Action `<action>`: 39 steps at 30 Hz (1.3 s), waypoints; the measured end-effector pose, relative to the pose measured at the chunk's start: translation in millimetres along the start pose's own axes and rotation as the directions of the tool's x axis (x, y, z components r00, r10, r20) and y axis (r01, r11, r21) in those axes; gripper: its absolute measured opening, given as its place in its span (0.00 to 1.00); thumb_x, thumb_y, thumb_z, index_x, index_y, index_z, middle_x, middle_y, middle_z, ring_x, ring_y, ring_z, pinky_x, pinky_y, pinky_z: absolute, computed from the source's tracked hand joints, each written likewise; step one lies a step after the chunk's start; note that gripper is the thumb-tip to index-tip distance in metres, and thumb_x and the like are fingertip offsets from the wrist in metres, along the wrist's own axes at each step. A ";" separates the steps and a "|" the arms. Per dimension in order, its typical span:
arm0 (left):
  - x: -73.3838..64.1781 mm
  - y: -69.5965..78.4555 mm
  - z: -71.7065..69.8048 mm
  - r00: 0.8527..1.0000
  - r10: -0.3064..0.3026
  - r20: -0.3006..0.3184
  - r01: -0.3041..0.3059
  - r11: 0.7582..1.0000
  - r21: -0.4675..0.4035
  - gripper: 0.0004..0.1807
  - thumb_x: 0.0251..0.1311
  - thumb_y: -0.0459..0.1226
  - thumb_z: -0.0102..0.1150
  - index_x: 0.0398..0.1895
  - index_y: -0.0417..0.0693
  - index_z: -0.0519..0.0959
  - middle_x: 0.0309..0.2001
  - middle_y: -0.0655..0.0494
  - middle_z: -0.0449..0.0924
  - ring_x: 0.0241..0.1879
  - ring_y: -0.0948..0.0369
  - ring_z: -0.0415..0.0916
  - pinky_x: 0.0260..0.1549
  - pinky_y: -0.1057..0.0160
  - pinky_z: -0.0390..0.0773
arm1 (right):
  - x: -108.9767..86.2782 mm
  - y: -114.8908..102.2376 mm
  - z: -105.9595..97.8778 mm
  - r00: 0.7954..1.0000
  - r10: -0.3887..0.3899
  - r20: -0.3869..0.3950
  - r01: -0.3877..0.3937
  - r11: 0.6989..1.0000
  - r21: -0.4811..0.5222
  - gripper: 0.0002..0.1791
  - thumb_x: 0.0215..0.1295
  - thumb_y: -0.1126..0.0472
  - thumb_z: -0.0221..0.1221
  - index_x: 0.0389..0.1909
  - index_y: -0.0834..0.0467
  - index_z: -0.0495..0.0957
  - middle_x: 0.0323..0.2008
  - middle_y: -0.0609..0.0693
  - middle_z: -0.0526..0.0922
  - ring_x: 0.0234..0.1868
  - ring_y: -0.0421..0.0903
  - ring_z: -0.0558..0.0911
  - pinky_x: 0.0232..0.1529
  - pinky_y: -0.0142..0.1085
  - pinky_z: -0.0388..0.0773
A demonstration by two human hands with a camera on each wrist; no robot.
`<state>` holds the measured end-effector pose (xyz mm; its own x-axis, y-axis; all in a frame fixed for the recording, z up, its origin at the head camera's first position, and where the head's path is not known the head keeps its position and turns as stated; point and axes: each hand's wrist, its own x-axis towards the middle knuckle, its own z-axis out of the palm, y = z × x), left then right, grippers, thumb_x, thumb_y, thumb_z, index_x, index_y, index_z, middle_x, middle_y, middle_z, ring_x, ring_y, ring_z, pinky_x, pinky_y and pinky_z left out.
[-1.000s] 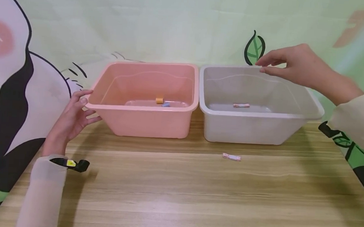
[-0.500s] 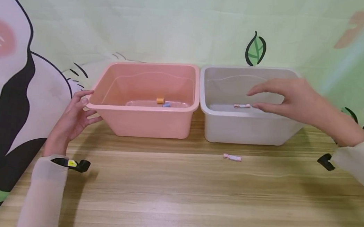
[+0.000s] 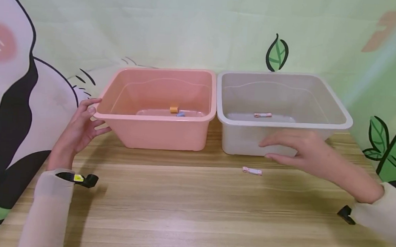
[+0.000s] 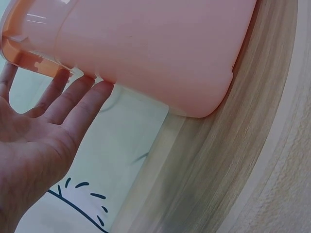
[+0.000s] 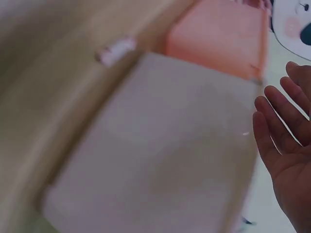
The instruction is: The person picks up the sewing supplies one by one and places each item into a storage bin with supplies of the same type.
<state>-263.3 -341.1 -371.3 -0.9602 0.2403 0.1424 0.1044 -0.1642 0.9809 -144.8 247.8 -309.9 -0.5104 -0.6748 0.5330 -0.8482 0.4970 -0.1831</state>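
My left hand (image 3: 82, 126) touches the left end of the pink bin (image 3: 156, 134). In the left wrist view, its nearly straight fingertips rest against the bin's outer wall below the rim. My right hand (image 3: 295, 150) holds nothing, its thumb and fingers apart, in front of the grey bin (image 3: 242, 139). To the left of its fingertips, a small flat pink-and-white folded strip (image 3: 252, 171) lies on the table; it appears blurred in the right wrist view. A similar pink-and-white strip (image 3: 262, 115) lies on the grey bin's floor.
An orange cylinder-like piece (image 3: 174, 109) and a small blue piece (image 3: 180, 114) lie inside the pink bin. Both bins stand side by side at the back of the wooden table (image 3: 165, 212), before a printed cloth backdrop (image 3: 190, 28).
My right hand has come down from above the grey bin's back rim to in front of it, thumb and fingers spreading apart on the way. The left hand stays at the pink bin.
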 end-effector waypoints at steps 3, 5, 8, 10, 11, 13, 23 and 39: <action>-0.3 -0.2 0.7 1.000 0.000 0.000 0.000 1.000 -0.004 0.20 0.78 0.40 0.43 0.70 0.57 0.61 0.72 0.49 0.59 0.55 0.57 0.83 0.46 0.53 0.84 | -11.9 1.4 17.7 0.998 0.030 0.054 -0.032 0.999 0.031 0.16 0.72 0.43 0.60 0.48 0.49 0.86 0.44 0.41 0.88 0.45 0.41 0.87 0.51 0.19 0.76; -0.7 -0.3 1.1 1.000 -0.001 -0.002 0.001 1.000 -0.004 0.20 0.78 0.40 0.44 0.70 0.58 0.61 0.72 0.50 0.58 0.55 0.57 0.83 0.46 0.53 0.84 | -19.9 4.0 30.0 0.995 0.056 0.082 -0.060 0.997 0.039 0.12 0.68 0.50 0.67 0.47 0.49 0.87 0.44 0.42 0.89 0.45 0.41 0.87 0.49 0.23 0.79; -0.9 -0.3 1.3 1.000 -0.005 -0.003 0.005 1.000 -0.014 0.20 0.78 0.41 0.44 0.70 0.58 0.61 0.72 0.50 0.58 0.55 0.57 0.82 0.46 0.54 0.85 | -31.6 10.7 49.2 0.991 0.084 0.102 -0.089 0.995 0.039 0.12 0.59 0.59 0.73 0.44 0.52 0.87 0.41 0.44 0.89 0.42 0.43 0.88 0.43 0.32 0.85; -0.7 -0.1 1.4 1.000 -0.008 -0.005 0.008 1.000 -0.016 0.20 0.78 0.41 0.44 0.70 0.58 0.61 0.72 0.50 0.58 0.55 0.57 0.82 0.46 0.54 0.85 | -39.2 14.2 61.3 0.989 0.111 0.098 -0.113 0.993 0.018 0.14 0.54 0.63 0.75 0.43 0.55 0.88 0.40 0.46 0.89 0.40 0.44 0.88 0.40 0.37 0.87; -0.6 0.0 1.2 1.000 -0.010 -0.006 0.010 1.000 -0.016 0.20 0.78 0.41 0.44 0.70 0.58 0.61 0.72 0.50 0.58 0.56 0.57 0.82 0.46 0.54 0.85 | -43.1 15.7 67.2 0.987 0.128 0.094 -0.129 0.992 0.006 0.14 0.53 0.64 0.75 0.42 0.56 0.88 0.39 0.47 0.90 0.39 0.45 0.88 0.39 0.40 0.87; -0.5 0.2 1.2 1.000 -0.014 -0.007 0.014 1.000 -0.014 0.20 0.78 0.41 0.44 0.70 0.58 0.61 0.72 0.50 0.57 0.56 0.57 0.82 0.46 0.54 0.85 | -51.8 17.7 77.8 0.981 0.173 0.091 -0.171 0.985 -0.036 0.13 0.54 0.64 0.75 0.41 0.58 0.88 0.38 0.49 0.89 0.38 0.46 0.88 0.37 0.41 0.87; -0.6 0.6 0.1 1.000 -0.009 0.007 0.010 1.000 -0.011 0.20 0.79 0.41 0.42 0.70 0.58 0.60 0.72 0.49 0.58 0.56 0.56 0.82 0.47 0.55 0.85 | -73.3 21.0 106.9 0.957 0.281 0.076 -0.264 0.949 -0.174 0.18 0.57 0.59 0.74 0.46 0.63 0.87 0.44 0.55 0.88 0.46 0.53 0.87 0.45 0.48 0.86; -0.9 -0.3 -0.1 1.000 -0.002 -0.004 0.002 1.000 -0.001 0.20 0.79 0.41 0.43 0.70 0.58 0.60 0.72 0.50 0.58 0.56 0.57 0.82 0.46 0.55 0.85 | -68.4 23.6 106.1 0.957 0.283 0.062 -0.270 0.950 -0.157 0.09 0.59 0.63 0.72 0.41 0.59 0.88 0.40 0.51 0.89 0.42 0.49 0.89 0.42 0.46 0.87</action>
<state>-262.5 -341.4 -371.7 -0.9614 0.2371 0.1397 0.1019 -0.1647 0.9811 -144.9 247.7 -438.4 -0.7371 -0.5393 0.4071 -0.6455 0.7402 -0.1883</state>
